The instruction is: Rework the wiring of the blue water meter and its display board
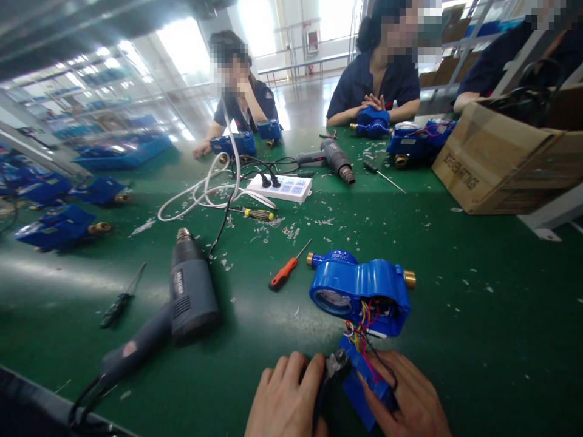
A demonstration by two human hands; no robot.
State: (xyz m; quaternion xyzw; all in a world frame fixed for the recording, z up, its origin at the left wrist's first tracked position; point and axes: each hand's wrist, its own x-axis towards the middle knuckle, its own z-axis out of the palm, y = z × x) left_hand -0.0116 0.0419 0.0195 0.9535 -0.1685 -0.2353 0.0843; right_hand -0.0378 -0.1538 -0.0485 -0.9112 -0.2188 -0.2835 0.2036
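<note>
In the head view, the work looks to me about halfway, though I can only judge it from how the parts lie. The blue meter (364, 276) rests on the green table (478, 334), just beyond the 2 hands, and its near side is already open. From this opening the wires (365, 318) come out and go down to a blue piece (357, 397), which is apart from the meter body but seems joined to it by these wires. What is not yet done, in my judgement, concerns the wires and the opening, because no cover closes it. The left hand (283, 397) is closed around the pliers (336, 363), and their metal tip is beside the blue piece, near the wires; whether it pinches any wire, I cannot tell. The right hand (405, 394) grips the blue piece between thumb and fingers. The meter itself is shiny, with 2 brass ends (409, 279) and 1 round window (334, 301) on the near left part. Its wires are thin and loose, in red, yellow, black and white. An orange screwdriver (283, 274) lies near it, not touching.
</note>
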